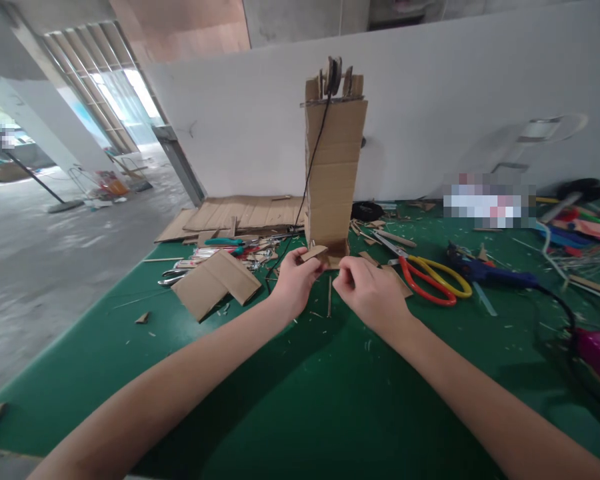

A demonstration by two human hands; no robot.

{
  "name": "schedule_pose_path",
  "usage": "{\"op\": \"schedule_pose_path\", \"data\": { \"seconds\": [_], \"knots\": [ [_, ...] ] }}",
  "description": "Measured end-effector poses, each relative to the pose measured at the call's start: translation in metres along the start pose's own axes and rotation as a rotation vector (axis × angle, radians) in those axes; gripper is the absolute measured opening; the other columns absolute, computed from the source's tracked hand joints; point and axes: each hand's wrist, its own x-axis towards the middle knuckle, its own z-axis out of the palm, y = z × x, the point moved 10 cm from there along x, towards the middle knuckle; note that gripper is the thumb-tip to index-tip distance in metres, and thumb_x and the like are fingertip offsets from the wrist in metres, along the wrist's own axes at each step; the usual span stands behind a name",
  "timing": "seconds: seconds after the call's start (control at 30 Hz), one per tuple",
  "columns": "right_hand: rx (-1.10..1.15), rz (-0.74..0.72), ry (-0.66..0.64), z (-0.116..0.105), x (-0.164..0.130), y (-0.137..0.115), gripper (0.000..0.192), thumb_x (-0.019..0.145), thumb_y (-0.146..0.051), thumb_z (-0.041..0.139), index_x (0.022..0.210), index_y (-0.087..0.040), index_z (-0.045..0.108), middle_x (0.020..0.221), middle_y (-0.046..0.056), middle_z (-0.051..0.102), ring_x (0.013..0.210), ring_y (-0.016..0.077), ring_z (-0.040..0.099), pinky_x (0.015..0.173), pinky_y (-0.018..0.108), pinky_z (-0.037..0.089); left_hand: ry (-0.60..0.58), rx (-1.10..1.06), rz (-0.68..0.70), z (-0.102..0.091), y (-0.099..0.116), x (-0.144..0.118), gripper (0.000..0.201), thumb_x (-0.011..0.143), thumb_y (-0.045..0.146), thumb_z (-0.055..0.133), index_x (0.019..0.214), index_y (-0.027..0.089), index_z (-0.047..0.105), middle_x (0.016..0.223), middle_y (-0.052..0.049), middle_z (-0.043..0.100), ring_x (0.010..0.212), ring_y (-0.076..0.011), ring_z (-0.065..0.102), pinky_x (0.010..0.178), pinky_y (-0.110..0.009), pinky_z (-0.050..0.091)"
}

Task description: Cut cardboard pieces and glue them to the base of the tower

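My left hand (pixel 294 279) pinches a small cardboard tab (pixel 314 253) between thumb and fingertips, right at the foot of the tall cardboard tower (pixel 334 170) standing on the green bench (pixel 280 400). My right hand (pixel 367 288) is curled nearly closed just beside it, fingertips narrow; I cannot tell whether it grips anything or only steadies the tower's base.

The tab looks light and stiff but easy to crease, so I'd judge it best held by its edges, lightly. The tower seems light too, top-heavy and quick to tip; its lower walls look the safest place to hold.

A black cord (pixel 314 167) runs down from the wheel-like fitting (pixel 334 75) on top. Right of my hands lie red-and-yellow scissors (pixel 430 277) and a blue tool (pixel 490 273); left, a folded cardboard piece (pixel 215 281).

The joint between tab and tower is hidden by my fingers, and the far clutter is partly blurred.
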Motion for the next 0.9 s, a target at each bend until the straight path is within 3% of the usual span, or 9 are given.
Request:
{"op": "schedule_pose_path", "data": {
  "seconds": [0.1,0.2,0.3,0.47,0.77,0.9],
  "knots": [
    [0.194,0.203,0.014,-0.002,0.0,0.025,0.012,0.084,-0.018,0.044,0.082,-0.018,0.056,0.069,0.004,0.063,0.06,0.0149,0.058,0.053,0.026,0.04,-0.1,0.12,0.149,0.005,0.019,0.003,0.036,0.071,0.004,0.054,0.101,0.018,0.041,0.102,-0.005,0.056,0.082,-0.0103,0.06,0.08,-0.028,0.05],
    [0.37,0.41,-0.01,0.004,-0.005,0.053,0.009,0.084,-0.023,0.047,0.084,-0.019,0.055,0.069,0.003,0.063,0.059,0.0152,0.059,0.053,0.027,0.044,-0.274,0.33,0.331,0.02,0.037,-0.005,0.04,0.07,0.008,0.061,0.104,0.019,0.043,0.109,-0.006,0.054,0.094,-0.0138,0.057,0.079,-0.027,0.05],
    [0.542,0.534,-0.04,0.011,-0.01,0.069,0.012,0.085,-0.028,0.049,0.085,-0.019,0.056,0.067,0.002,0.062,0.057,0.0153,0.06,0.05,0.027,0.046,-0.391,0.468,0.439,0.03,0.045,-0.015,0.035,0.075,0.015,0.062,0.105,0.02,0.044,0.108,-0.006,0.054,0.1,-0.0164,0.055,0.08,-0.028,0.05],
    [0.511,0.428,-0.087,0.013,-0.008,0.056,0.012,0.083,-0.025,0.051,0.086,-0.019,0.061,0.074,0.004,0.067,0.063,0.0164,0.063,0.057,0.029,0.051,-0.331,0.584,0.505,0.025,0.045,-0.015,0.022,0.082,0.017,0.053,0.103,0.02,0.047,0.101,-0.006,0.057,0.092,-0.0164,0.061,0.077,-0.03,0.051],
    [0.279,0.205,-0.076,0.007,-0.002,0.033,0.013,0.084,-0.021,0.048,0.083,-0.017,0.061,0.078,0.007,0.068,0.069,0.0176,0.063,0.06,0.029,0.049,-0.293,0.59,0.514,0.025,0.039,-0.02,0.047,0.077,0.012,0.057,0.121,0.02,0.041,0.112,-0.009,0.059,0.088,-0.0156,0.065,0.079,-0.031,0.054],
    [0.221,0.146,-0.11,0.008,-0.001,0.026,0.015,0.085,-0.02,0.046,0.082,-0.017,0.06,0.078,0.007,0.068,0.07,0.0181,0.063,0.06,0.028,0.046,-0.283,0.649,0.477,0.025,0.036,-0.019,0.037,0.077,0.013,0.057,0.113,0.019,0.05,0.106,-0.008,0.064,0.088,-0.0172,0.066,0.077,-0.031,0.055]
  ]
}}
